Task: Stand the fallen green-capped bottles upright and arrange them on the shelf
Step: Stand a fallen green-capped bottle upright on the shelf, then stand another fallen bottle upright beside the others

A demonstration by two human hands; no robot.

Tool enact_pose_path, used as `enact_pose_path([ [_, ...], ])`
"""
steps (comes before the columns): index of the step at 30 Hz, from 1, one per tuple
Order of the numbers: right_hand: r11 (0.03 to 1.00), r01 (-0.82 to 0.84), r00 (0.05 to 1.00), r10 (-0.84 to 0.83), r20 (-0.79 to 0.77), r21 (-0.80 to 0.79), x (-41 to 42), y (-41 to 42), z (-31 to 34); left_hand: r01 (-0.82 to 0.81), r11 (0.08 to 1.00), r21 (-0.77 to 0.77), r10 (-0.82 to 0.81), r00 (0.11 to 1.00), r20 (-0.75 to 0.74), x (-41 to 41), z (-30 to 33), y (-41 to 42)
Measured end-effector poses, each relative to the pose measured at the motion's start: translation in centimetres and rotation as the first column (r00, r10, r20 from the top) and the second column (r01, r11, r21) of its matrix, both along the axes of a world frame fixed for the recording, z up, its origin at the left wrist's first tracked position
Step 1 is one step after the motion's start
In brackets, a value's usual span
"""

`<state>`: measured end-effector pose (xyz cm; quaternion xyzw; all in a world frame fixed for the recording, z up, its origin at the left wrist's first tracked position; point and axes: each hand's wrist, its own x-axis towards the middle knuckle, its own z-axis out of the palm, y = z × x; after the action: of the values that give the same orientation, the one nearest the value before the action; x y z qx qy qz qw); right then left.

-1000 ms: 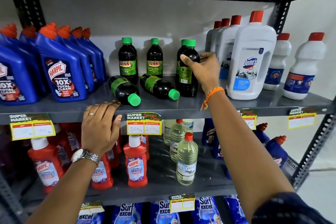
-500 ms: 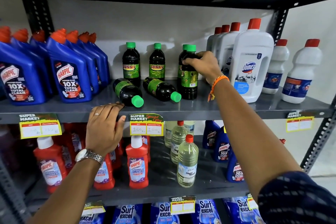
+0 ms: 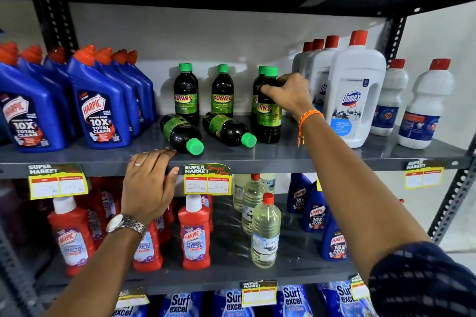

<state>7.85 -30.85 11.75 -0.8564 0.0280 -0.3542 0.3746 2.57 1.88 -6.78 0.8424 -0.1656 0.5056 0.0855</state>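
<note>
While gripping the upright bottle [image 3: 269, 110] in right hand [image 3: 289, 94], two fallen bottles [image 3: 181, 132] lying left, caps pointing near-right; nearer the left hand [image 3: 148, 183], resting open on shelf [image 3: 334, 159] edge.

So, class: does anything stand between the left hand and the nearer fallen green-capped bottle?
Nothing visible does. The left hand rests on the shelf edge, directly in front of the fallen bottle, with only bare shelf between them.
</note>
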Motion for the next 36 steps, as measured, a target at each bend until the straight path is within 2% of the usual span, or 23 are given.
enact_pose_path([
  [4,0.998,-0.033,0.998,0.036,-0.048,0.056,0.0,-0.3,0.3,-0.014,1.0,0.008,0.014,1.0,-0.002,-0.1,0.0,0.1],
  [8,0.992,-0.038,0.999,0.041,-0.022,0.12,0.2,-0.8,-0.3,-0.01,1.0,0.0,0.01,1.0,-0.005,-0.1,0.0,0.0],
  [11,0.955,-0.174,0.978,0.197,-0.073,0.238,0.7,-1.3,-0.3,-0.011,1.0,-0.006,0.011,1.0,-0.004,-0.1,0.0,-0.1],
  [15,0.931,-0.257,0.947,0.296,-0.122,0.26,0.7,-1.7,0.1,-0.019,1.0,-0.007,0.019,1.0,-0.023,-0.3,0.0,-0.1],
  [21,0.909,-0.261,0.945,0.31,-0.107,0.325,-0.5,-1.4,-0.3,-0.013,1.0,-0.008,0.012,0.997,-0.074,-0.5,0.2,-0.1],
  [23,0.925,-0.159,0.984,0.178,-0.026,0.344,-2.0,-0.8,-1.1,-0.016,1.0,-0.01,0.015,0.997,-0.076,-0.5,0.2,-0.2],
  [25,0.945,-0.035,0.99,-0.012,0.142,0.326,-3.6,0.5,-2.7,-0.022,1.0,-0.014,0.021,0.997,-0.076,-0.5,0.2,-0.2],
  [27,0.964,-0.006,0.978,-0.05,0.2,0.266,-5.3,2.7,-4.7,-0.024,1.0,-0.005,0.023,0.998,-0.065,-0.5,0.1,-0.1],
  [29,0.993,-0.015,0.996,0.005,0.084,0.121,-6.1,5.2,-6.5,-0.022,1.0,0.006,0.023,0.998,-0.057,-0.6,0.1,0.0],
  [32,0.997,-0.001,0.988,-0.012,-0.151,-0.082,-5.7,7.6,-7.9,-0.024,1.0,0.019,0.025,0.997,-0.07,-0.6,0.2,0.1],
  [34,0.989,0.007,0.977,-0.039,-0.208,-0.149,-5.0,8.4,-8.2,-0.023,1.0,0.019,0.024,0.997,-0.076,-0.7,0.3,0.1],
  [36,0.983,0.036,0.978,-0.072,-0.196,-0.182,-4.5,8.6,-8.6,-0.022,1.0,0.022,0.024,0.997,-0.077,-0.7,0.3,0.2],
])
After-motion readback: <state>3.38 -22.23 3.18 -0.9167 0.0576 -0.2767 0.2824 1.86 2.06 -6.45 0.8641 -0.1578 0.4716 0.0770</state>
